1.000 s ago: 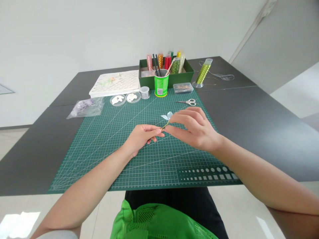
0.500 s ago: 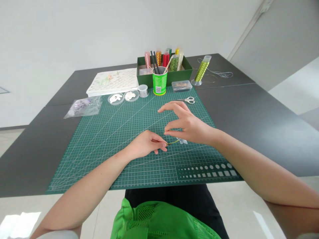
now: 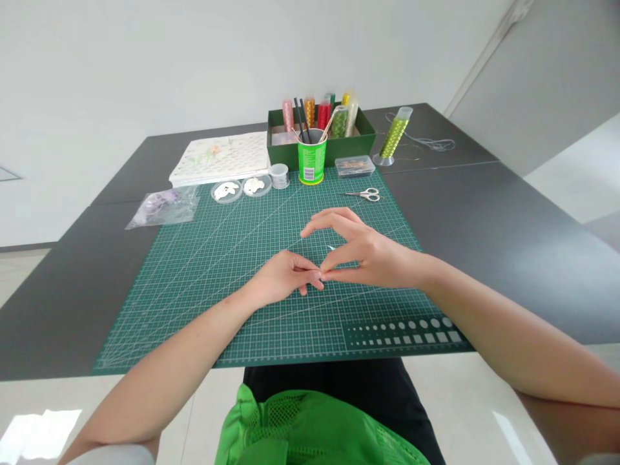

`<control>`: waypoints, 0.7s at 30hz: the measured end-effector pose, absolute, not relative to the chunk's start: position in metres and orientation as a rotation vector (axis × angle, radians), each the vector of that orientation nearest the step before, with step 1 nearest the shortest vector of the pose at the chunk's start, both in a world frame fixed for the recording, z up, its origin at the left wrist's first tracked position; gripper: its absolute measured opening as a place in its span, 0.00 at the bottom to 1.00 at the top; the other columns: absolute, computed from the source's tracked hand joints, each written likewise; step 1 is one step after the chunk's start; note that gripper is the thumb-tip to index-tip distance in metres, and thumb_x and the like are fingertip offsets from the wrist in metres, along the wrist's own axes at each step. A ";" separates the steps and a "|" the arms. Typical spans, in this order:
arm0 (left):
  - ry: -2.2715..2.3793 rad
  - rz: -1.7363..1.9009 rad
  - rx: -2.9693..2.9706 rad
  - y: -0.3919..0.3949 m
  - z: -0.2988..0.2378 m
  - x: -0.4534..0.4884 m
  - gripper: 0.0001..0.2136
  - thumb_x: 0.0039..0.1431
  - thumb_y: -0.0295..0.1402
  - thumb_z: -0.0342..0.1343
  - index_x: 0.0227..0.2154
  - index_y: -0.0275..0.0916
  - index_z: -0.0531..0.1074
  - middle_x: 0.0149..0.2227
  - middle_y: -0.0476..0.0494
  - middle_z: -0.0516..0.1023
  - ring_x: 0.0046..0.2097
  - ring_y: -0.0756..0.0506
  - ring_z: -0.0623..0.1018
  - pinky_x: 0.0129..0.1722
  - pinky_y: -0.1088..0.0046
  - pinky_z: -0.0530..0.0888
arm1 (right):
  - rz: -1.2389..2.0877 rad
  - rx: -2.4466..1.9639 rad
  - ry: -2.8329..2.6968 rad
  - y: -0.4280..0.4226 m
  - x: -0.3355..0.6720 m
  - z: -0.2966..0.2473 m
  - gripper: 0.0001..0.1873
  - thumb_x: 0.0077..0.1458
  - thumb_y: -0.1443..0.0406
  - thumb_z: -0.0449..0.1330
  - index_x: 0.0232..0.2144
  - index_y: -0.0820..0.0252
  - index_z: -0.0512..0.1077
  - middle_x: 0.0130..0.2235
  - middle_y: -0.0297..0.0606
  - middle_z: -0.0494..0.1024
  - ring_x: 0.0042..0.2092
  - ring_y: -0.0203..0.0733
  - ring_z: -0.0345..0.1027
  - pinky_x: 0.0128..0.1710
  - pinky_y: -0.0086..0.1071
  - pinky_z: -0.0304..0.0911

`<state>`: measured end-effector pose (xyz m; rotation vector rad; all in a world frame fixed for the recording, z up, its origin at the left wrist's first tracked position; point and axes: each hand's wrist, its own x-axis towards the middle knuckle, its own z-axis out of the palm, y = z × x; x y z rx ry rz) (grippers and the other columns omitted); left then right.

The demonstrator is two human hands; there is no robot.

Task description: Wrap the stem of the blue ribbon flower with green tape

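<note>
My left hand is above the green cutting mat, thumb and fingers pinched on the end of a thin green thread-wrapped stem that is almost wholly hidden now. My right hand meets it from the right. Its thumb and index fingertip are pinched together against the left fingertips, at the stem, while the other fingers arch loosely above. A small pale tip shows just behind the right index finger; the rest of that pale piece is covered by the hand.
Scissors lie beyond my right hand. Further back stand a green cup of tools, a green box of thread spools, a lime spool and a clear case. Dishes of white pieces, a white foam board and a plastic bag are left.
My right hand has come down and left, and its thumb and index finger have closed at the left fingertips. The green stem, visible before, is now covered. My left hand has barely moved.
</note>
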<state>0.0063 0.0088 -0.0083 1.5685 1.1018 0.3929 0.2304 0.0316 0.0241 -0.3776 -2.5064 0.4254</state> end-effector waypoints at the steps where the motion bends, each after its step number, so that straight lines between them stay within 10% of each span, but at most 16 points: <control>1: 1.104 0.396 1.569 0.009 -0.009 0.006 0.10 0.60 0.39 0.63 0.29 0.44 0.86 0.29 0.46 0.86 0.23 0.50 0.75 0.24 0.75 0.68 | 0.418 -0.380 -2.509 0.032 0.230 0.024 0.10 0.66 0.63 0.65 0.31 0.54 0.83 0.59 0.45 0.71 0.65 0.55 0.59 0.64 0.56 0.61; 21: 1.090 0.321 1.593 -0.002 -0.001 0.012 0.09 0.61 0.34 0.60 0.35 0.40 0.85 0.35 0.47 0.88 0.25 0.50 0.77 0.29 0.73 0.73 | 0.791 -0.792 -2.375 0.056 0.239 0.006 0.06 0.59 0.62 0.69 0.30 0.52 0.84 0.57 0.41 0.74 0.59 0.53 0.67 0.60 0.52 0.64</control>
